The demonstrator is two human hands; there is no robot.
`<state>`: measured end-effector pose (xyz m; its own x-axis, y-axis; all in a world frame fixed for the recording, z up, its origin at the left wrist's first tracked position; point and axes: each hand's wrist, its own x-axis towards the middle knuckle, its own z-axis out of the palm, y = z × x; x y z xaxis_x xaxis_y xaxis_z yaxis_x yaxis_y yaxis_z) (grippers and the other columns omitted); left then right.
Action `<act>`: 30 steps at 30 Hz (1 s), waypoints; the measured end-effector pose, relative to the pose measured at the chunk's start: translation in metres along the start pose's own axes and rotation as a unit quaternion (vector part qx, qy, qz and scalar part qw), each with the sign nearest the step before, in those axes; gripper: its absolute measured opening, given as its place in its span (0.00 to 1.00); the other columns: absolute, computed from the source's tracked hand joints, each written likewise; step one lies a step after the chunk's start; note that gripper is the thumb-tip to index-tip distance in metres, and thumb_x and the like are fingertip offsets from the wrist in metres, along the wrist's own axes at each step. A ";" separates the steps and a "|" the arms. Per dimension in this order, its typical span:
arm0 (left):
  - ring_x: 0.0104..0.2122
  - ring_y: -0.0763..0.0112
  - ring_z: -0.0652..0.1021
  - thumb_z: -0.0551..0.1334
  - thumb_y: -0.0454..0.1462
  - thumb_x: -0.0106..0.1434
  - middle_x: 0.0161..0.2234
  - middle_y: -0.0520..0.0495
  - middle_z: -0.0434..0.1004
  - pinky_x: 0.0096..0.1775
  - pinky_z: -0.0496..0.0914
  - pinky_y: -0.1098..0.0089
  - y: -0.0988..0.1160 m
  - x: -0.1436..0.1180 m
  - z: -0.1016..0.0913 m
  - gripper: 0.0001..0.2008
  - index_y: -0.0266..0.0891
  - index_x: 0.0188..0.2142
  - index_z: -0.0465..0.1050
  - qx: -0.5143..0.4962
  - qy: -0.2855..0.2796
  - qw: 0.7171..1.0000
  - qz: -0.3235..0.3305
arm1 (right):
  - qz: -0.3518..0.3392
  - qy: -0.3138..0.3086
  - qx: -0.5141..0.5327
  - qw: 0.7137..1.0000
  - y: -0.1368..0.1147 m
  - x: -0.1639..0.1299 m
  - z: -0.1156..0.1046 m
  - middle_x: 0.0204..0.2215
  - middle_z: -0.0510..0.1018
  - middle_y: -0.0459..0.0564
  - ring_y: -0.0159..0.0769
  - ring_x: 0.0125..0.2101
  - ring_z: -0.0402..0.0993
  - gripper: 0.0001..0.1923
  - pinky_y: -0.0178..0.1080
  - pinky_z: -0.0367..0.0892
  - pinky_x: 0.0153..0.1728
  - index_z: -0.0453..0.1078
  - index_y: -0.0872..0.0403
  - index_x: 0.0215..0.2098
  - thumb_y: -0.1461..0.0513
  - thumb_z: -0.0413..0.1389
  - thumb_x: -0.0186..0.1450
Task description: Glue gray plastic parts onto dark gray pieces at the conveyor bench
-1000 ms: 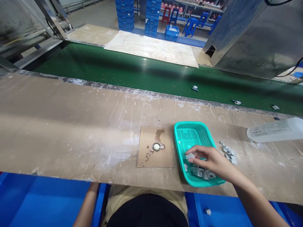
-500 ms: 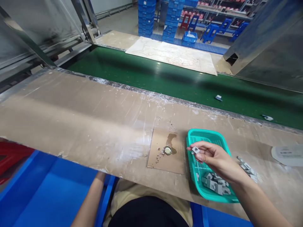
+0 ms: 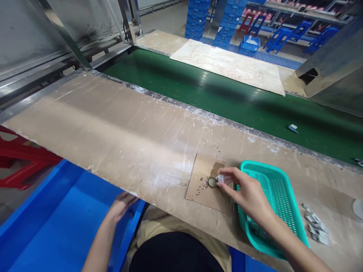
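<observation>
Between the thumb and fingertips of my right hand (image 3: pixel 249 190) is a small pale grey plastic block (image 3: pixel 221 178). It is right beside a crimped metal bottle cap (image 3: pixel 211 182); I cannot tell whether they touch. The cap stands on a cardboard square (image 3: pixel 195 190) with wet spots and a dark stain. Under my right forearm is a green plastic basket (image 3: pixel 293 211), its lower contents mostly hidden. My left hand (image 3: pixel 122 205) rests at the table's front edge above a blue bin (image 3: pixel 70 223), fingers stretched out and partly hidden, with nothing visible in them.
More grey pieces (image 3: pixel 317 227) lie on the table right of the basket. Beyond the tabletop (image 3: pixel 113 132) runs a green conveyor belt (image 3: pixel 181 81) carrying a small piece (image 3: pixel 292 128). A red stool (image 3: pixel 25 162) stands at left; stacked blue crates (image 3: pixel 195 19) are at the back.
My right hand has moved left from over the basket to the bottle cap, carrying the block. My left hand has come more into sight. The view has shifted left.
</observation>
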<state>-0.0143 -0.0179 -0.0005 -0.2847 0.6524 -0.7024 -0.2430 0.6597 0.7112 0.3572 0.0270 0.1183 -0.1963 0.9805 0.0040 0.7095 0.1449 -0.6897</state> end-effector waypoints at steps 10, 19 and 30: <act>0.42 0.61 0.78 0.72 0.36 0.48 0.35 0.44 0.80 0.45 0.74 0.63 0.019 -0.073 -0.044 0.13 0.36 0.28 0.69 0.015 -0.143 0.988 -0.056 | -0.077 0.002 -0.091 0.993 0.003 -0.003 0.010 0.30 0.78 0.49 0.37 0.30 0.76 0.06 0.36 0.70 0.29 0.66 0.52 0.37 0.58 0.51 0.66; 0.34 0.73 0.76 0.73 0.39 0.46 0.31 0.47 0.79 0.35 0.69 0.79 0.047 -0.095 0.018 0.13 0.36 0.29 0.74 0.032 -0.211 0.974 0.077 | -0.065 0.011 -0.041 0.997 0.003 -0.005 0.009 0.32 0.79 0.49 0.39 0.33 0.77 0.06 0.39 0.72 0.32 0.69 0.51 0.37 0.58 0.54 0.64; 0.48 0.62 0.76 0.69 0.30 0.52 0.39 0.45 0.78 0.53 0.69 0.63 0.042 -0.111 0.129 0.13 0.35 0.38 0.70 -0.267 -0.341 0.900 -0.039 | 0.101 0.056 0.320 0.940 -0.036 -0.024 -0.004 0.30 0.78 0.50 0.36 0.31 0.78 0.13 0.32 0.75 0.33 0.71 0.53 0.33 0.60 0.67 0.52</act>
<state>0.1269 -0.0146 0.1038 0.3434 0.8101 -0.4753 -0.7013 0.5578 0.4440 0.3395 -0.0011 0.1457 -0.0028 0.9924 -0.1228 0.1645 -0.1207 -0.9790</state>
